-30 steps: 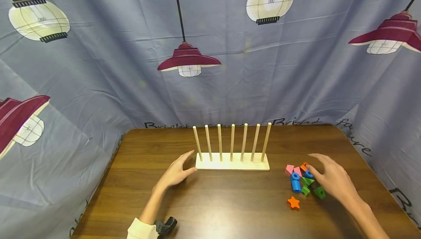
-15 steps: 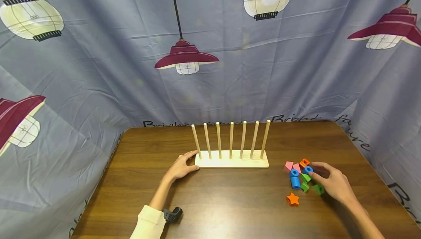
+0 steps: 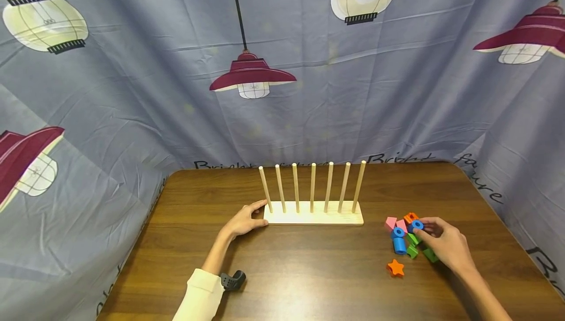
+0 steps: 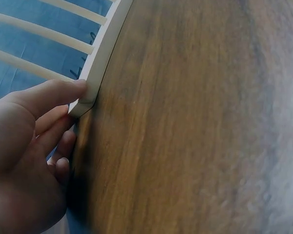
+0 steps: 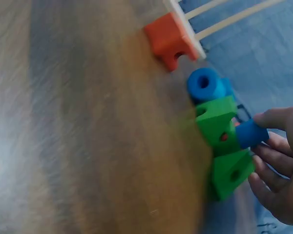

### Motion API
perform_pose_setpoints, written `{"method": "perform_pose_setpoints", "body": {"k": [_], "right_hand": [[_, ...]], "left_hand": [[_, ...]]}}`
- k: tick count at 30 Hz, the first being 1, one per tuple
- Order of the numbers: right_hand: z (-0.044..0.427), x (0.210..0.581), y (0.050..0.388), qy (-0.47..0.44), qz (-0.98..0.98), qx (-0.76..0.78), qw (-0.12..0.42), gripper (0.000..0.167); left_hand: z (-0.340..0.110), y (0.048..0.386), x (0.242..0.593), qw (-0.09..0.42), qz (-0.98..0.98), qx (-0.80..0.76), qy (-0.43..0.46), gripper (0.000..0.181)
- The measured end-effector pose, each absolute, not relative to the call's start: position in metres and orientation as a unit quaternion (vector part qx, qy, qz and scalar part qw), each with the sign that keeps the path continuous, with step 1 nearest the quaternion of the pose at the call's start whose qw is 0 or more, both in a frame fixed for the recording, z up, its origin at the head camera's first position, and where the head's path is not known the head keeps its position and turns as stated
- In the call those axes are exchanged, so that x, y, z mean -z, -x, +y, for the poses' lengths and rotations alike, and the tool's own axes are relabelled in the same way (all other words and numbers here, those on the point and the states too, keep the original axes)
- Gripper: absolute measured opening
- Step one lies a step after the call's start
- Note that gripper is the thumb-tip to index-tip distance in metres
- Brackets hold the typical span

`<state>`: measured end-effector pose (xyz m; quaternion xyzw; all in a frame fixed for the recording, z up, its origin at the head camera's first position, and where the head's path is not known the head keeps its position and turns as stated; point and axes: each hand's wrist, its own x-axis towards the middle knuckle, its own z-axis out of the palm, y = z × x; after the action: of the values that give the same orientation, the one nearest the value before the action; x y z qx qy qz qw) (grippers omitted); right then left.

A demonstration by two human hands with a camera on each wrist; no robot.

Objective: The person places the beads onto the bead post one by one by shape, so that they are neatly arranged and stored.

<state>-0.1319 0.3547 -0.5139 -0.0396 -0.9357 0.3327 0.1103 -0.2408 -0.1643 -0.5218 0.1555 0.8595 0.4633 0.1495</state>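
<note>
A pale wooden board with a row of upright pegs stands mid-table. My left hand grips its left end; in the left wrist view the thumb lies on the board's end, with fingers at the far side. To the right, my right hand pinches a blue cylinder bead between thumb and fingers, at the edge of a small pile. Green beads with holes lie right beside it. Two more blue beads sit at the pile's left side.
Pink beads and an orange bead lie at the back of the pile. An orange star bead lies apart, nearer the front. Behind the brown table hangs a grey-blue curtain printed with lamps.
My left hand has moved right onto the board's end and holds it. My right hand has come down to the pile and taken hold of the blue cylinder bead.
</note>
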Motion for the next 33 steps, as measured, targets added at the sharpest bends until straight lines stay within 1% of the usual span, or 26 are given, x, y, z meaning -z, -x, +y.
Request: {"method": "perform_pose_setpoints", "body": {"k": [3,9,14,19,23,26,30,33], "right_hand": [[0.35,0.504,0.131,0.04,-0.93,-0.341,0.128,0.037],[0.327,0.468,0.132,0.022,-0.911,-0.385,0.142,0.038],[0.29,0.436,0.139,-0.046,-0.875,-0.447,0.182,0.03],[0.242,0.402,0.149,-0.116,-0.827,-0.512,0.202,0.031],[0.196,0.384,0.165,-0.173,-0.792,-0.553,0.193,0.031],[0.159,0.375,0.178,-0.214,-0.766,-0.58,0.176,0.029],[0.112,0.365,0.193,-0.245,-0.75,-0.596,0.15,0.028],[0.085,0.361,0.201,-0.249,-0.748,-0.599,0.142,0.029]], "left_hand": [[-0.165,0.241,0.523,0.149,0.861,-0.462,-0.153,0.068],[-0.165,0.241,0.524,0.144,0.86,-0.464,-0.156,0.069],[-0.164,0.241,0.525,0.144,0.86,-0.465,-0.157,0.068],[-0.165,0.24,0.526,0.141,0.858,-0.468,-0.158,0.067],[-0.166,0.239,0.527,0.142,0.86,-0.467,-0.152,0.068],[-0.166,0.238,0.528,0.145,0.858,-0.468,-0.152,0.068],[-0.165,0.238,0.525,0.145,0.853,-0.478,-0.151,0.068],[-0.164,0.239,0.525,0.145,0.854,-0.478,-0.146,0.067]]}}
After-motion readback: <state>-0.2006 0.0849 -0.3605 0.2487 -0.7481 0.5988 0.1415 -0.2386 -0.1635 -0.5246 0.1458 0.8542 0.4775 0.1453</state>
